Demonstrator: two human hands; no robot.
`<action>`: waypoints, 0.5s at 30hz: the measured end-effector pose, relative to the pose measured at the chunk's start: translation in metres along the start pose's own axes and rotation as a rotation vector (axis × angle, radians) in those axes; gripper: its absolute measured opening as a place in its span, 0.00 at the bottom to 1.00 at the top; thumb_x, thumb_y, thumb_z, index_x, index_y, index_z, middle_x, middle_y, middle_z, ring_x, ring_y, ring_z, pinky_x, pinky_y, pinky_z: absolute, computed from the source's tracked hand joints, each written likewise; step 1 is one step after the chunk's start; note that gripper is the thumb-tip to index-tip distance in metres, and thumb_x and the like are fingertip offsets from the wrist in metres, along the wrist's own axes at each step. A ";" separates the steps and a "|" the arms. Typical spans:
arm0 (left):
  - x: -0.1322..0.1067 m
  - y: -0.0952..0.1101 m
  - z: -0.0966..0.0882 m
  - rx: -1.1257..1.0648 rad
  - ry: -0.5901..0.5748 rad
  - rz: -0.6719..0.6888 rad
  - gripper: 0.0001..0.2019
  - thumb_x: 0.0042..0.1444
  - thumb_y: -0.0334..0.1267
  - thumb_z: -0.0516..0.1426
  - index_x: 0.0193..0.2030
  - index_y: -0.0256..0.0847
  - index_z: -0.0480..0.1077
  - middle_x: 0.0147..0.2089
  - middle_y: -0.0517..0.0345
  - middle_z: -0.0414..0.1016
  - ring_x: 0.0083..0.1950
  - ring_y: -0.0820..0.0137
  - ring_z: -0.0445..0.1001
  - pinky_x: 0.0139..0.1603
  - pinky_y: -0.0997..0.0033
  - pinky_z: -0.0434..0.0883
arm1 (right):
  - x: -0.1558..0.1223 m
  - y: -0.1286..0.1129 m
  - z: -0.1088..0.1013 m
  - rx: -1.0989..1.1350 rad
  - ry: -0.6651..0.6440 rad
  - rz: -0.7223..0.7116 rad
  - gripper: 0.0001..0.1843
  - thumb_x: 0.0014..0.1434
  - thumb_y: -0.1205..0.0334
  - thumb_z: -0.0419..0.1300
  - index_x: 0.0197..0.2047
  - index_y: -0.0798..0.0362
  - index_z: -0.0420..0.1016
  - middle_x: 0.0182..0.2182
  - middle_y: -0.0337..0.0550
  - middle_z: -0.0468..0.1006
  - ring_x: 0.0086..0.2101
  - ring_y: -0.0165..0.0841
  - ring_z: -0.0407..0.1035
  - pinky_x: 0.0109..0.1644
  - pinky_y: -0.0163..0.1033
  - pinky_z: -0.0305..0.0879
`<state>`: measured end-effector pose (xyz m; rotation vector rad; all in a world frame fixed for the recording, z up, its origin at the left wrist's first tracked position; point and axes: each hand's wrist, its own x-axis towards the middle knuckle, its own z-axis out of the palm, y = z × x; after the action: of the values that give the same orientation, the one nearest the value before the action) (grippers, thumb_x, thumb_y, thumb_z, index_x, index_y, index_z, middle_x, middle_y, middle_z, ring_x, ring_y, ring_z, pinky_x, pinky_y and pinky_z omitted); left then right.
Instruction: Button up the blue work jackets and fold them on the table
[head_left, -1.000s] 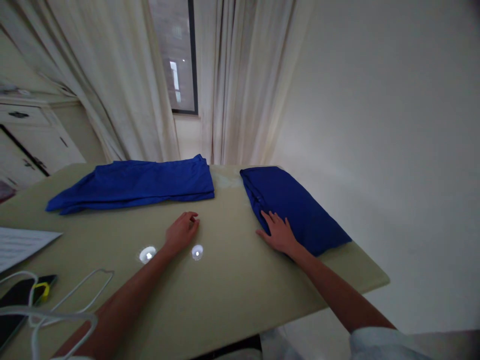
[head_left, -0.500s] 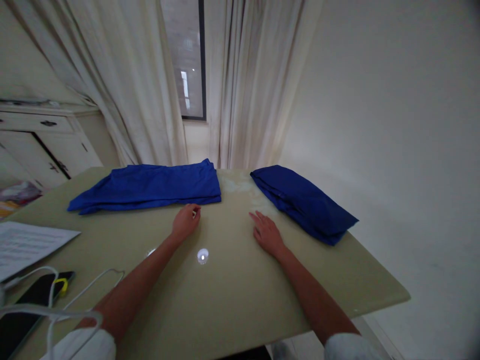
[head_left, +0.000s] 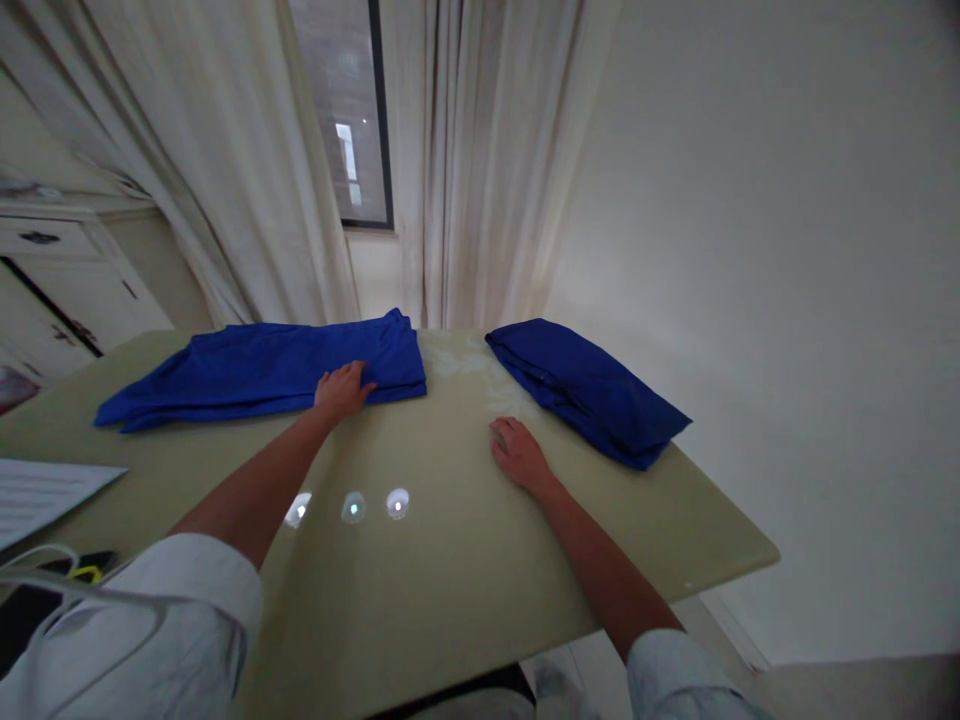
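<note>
Two folded blue pieces of cloth lie on the pale table. The longer blue cloth spreads across the far left side. My left hand is over its near edge, thumb held apart from the fingers; I cannot tell whether it presses on the fabric. To the right, a more compact blue cloth lies slantwise along the table's far right side. My right hand rests on the tabletop just in front of it, fingers loosely bent with a gap at the thumb and nothing seen inside.
At the left of the table are a printed sheet of paper, a dark phone and a white cable, partly behind my left sleeve. Curtains hang beyond the far edge, and a white wall stands on the right.
My left hand has moved forward and left from the bare tabletop onto the longer blue cloth, its thumb spreading. My right hand's fingers have curled in. The view has shifted slightly.
</note>
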<state>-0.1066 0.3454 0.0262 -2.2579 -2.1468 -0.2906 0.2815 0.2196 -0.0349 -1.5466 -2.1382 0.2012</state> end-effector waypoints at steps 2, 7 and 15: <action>-0.003 -0.003 -0.005 0.021 -0.069 0.021 0.21 0.69 0.40 0.51 0.65 0.44 0.73 0.64 0.41 0.77 0.65 0.50 0.75 0.64 0.52 0.69 | 0.000 0.001 0.001 -0.007 0.014 -0.006 0.19 0.66 0.66 0.57 0.59 0.53 0.76 0.59 0.55 0.75 0.59 0.42 0.69 0.68 0.49 0.63; -0.002 -0.002 -0.034 -0.014 0.019 -0.184 0.24 0.72 0.42 0.44 0.62 0.42 0.76 0.56 0.36 0.81 0.54 0.46 0.81 0.50 0.53 0.75 | 0.000 -0.001 0.001 0.012 0.024 -0.002 0.19 0.66 0.65 0.57 0.58 0.52 0.77 0.58 0.54 0.76 0.58 0.42 0.70 0.67 0.48 0.64; -0.128 0.080 -0.099 -0.174 0.320 0.140 0.22 0.73 0.45 0.45 0.57 0.40 0.78 0.48 0.43 0.84 0.51 0.52 0.82 0.53 0.56 0.74 | 0.009 0.018 -0.010 0.690 0.122 0.216 0.36 0.70 0.32 0.46 0.65 0.49 0.71 0.54 0.55 0.81 0.56 0.46 0.75 0.65 0.55 0.68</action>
<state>-0.0450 0.2011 0.1146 -2.2453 -1.8595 -0.8016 0.2991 0.2323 -0.0309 -1.3143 -1.5564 0.8010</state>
